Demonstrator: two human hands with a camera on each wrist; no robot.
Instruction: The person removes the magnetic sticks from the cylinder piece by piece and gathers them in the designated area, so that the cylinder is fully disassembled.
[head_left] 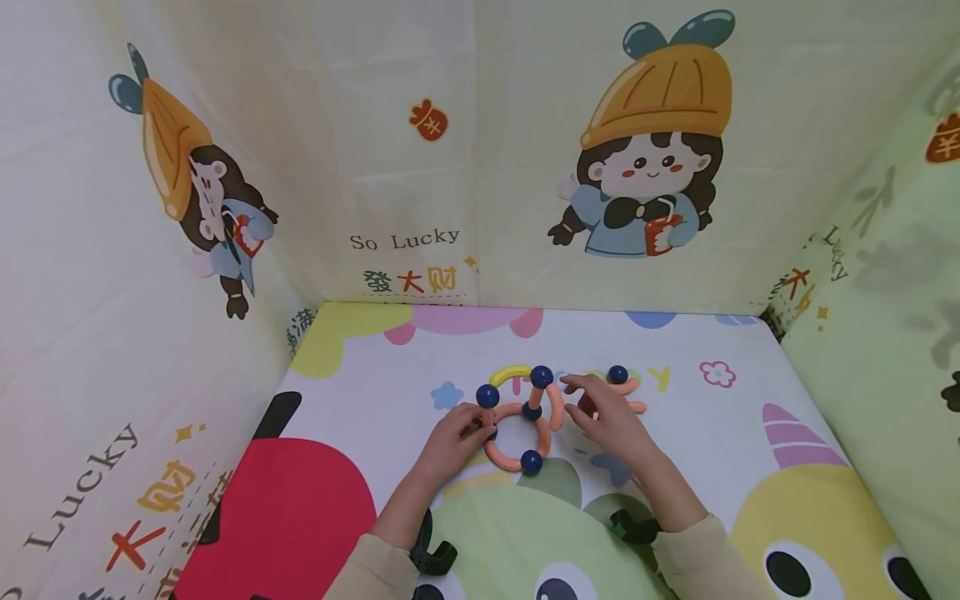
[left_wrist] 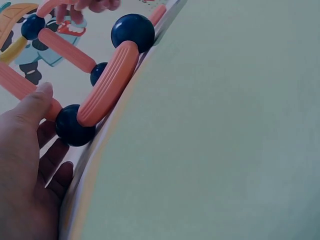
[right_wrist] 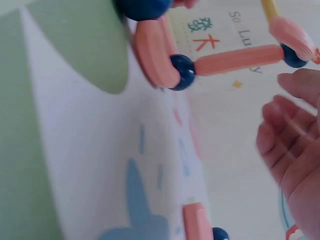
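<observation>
Head view sets the toy [head_left: 532, 412] at lower centre of the frame, the left hand [head_left: 459, 437] pinching an upright rod [left_wrist: 15, 81] and the right hand [head_left: 613, 414], fingers [head_left: 579, 382] seemingly released, beside a curved rod [head_left: 556, 407] that a careless brush could knock loose.

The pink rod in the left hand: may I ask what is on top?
A blue ball sits there, meeting the yellow piece; any end of the pink rod inside the ball is hidden.

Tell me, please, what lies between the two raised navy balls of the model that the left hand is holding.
A curved yellow rod bridges the raised left ball and the raised right ball, as the head view shows.
</observation>
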